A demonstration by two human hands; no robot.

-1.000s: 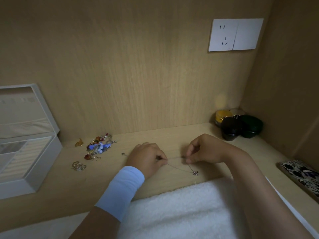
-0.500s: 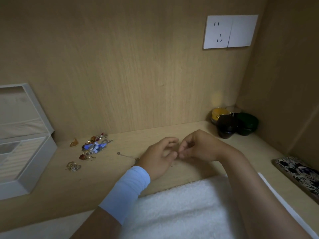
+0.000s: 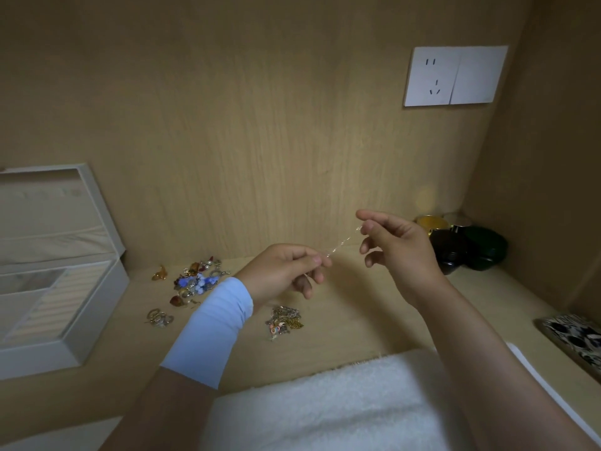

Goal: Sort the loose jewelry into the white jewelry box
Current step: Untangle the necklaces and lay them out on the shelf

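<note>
A thin silver chain (image 3: pixel 344 239) is stretched in the air between my hands, above the wooden shelf. My left hand (image 3: pixel 286 271) pinches its lower end and my right hand (image 3: pixel 395 245) pinches its upper end between thumb and forefinger. The white jewelry box (image 3: pixel 97 307) stands open at the far left, its lid raised. Loose jewelry lies on the shelf: a colourful heap of earrings with blue beads (image 3: pixel 195 281), an amber piece (image 3: pixel 160 273), a few rings (image 3: pixel 158 318), and a small tangle of chains (image 3: pixel 284 320) under my left wrist.
Dark green, black and yellow jars (image 3: pixel 461 244) crowd the back right corner. A patterned case (image 3: pixel 575 340) lies at the right edge. A white fluffy towel (image 3: pixel 325 408) covers the near side. A wall socket (image 3: pixel 453 76) sits on the back panel.
Both hands have risen off the shelf and moved apart, drawing the chain taut in the air. The tangle of chains has come into sight where my left hand was.
</note>
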